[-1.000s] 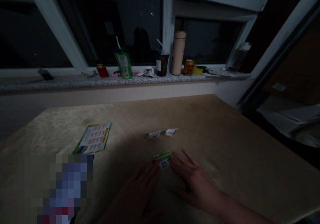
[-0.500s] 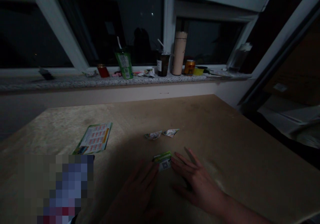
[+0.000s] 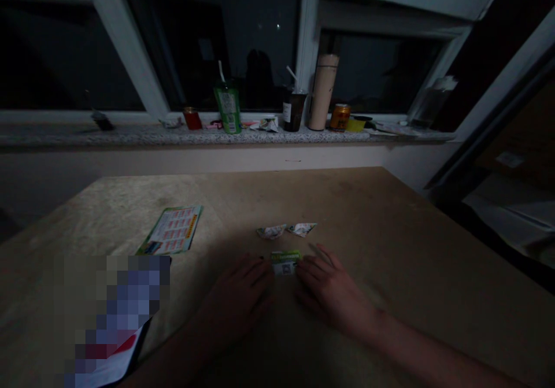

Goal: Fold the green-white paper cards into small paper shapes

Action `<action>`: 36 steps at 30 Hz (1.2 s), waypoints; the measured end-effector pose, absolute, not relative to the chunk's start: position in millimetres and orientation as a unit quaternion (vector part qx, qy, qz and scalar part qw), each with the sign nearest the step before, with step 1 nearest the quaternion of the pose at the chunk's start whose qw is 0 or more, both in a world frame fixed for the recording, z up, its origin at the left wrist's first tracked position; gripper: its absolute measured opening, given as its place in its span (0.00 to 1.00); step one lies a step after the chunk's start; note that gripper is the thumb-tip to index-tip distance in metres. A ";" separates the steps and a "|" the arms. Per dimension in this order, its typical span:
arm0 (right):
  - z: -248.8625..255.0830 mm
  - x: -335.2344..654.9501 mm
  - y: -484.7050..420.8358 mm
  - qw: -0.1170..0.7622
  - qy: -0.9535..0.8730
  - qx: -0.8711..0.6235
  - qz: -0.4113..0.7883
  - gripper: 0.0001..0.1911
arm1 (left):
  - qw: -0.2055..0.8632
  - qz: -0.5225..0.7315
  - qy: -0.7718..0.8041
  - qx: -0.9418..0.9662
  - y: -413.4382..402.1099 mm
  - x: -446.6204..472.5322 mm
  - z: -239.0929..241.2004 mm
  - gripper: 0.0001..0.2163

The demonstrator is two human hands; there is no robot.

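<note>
A small folded paper (image 3: 285,263), green along its top and with a square printed code below, lies flat on the table between my hands. My left hand (image 3: 243,287) is in deep shadow, its fingers resting at the paper's left edge. At the right edge are the fingertips of my right hand (image 3: 332,289), fingers extended and one lifted apart from the others. Just beyond the paper are two small folded paper pieces, a left one (image 3: 272,232) and a right one (image 3: 302,229), almost touching tip to tip.
A printed sheet (image 3: 173,229) lies on the table (image 3: 347,203) to the left, near a phone-like device (image 3: 125,313) with a blurred screen. Along the windowsill (image 3: 160,138) stand a green cup (image 3: 228,107), a dark cup (image 3: 293,110), a pink flask (image 3: 323,93) and a can (image 3: 340,117).
The camera view has shifted, moving the scene slightly right. Both hands and the green paper are now a little farther from me, nearer the two folded pieces. My left fingers look more bent.
</note>
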State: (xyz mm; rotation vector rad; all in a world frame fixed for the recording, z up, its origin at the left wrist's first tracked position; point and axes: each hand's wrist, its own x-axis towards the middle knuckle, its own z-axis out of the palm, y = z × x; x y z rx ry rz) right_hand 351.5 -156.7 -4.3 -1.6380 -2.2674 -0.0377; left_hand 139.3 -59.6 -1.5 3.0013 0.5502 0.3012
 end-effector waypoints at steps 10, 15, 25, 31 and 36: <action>-0.2 350.5 -119.8 0.110 -0.801 -0.589 -0.003 0.05 | 0.137 0.178 0.303 0.926 -45.7 170.5 -15.1 0.21; -11.1 347.5 -121.7 0.200 -0.767 -0.607 0.057 0.23 | 0.156 0.212 0.307 0.915 -47.7 168.6 -21.9 0.19; -19.7 348.9 -123.7 0.262 -0.774 -0.575 0.043 0.28 | 0.311 0.253 0.290 0.869 -57.0 160.2 -11.5 0.14; -21.7 348.8 -123.9 0.266 -0.780 -0.566 0.030 0.26 | 0.311 0.279 0.290 0.861 -55.8 158.2 -14.8 0.17; -20.1 349.8 -125.0 0.274 -0.778 -0.565 0.024 0.24 | 0.272 0.256 0.285 0.883 -56.6 156.5 -11.1 0.15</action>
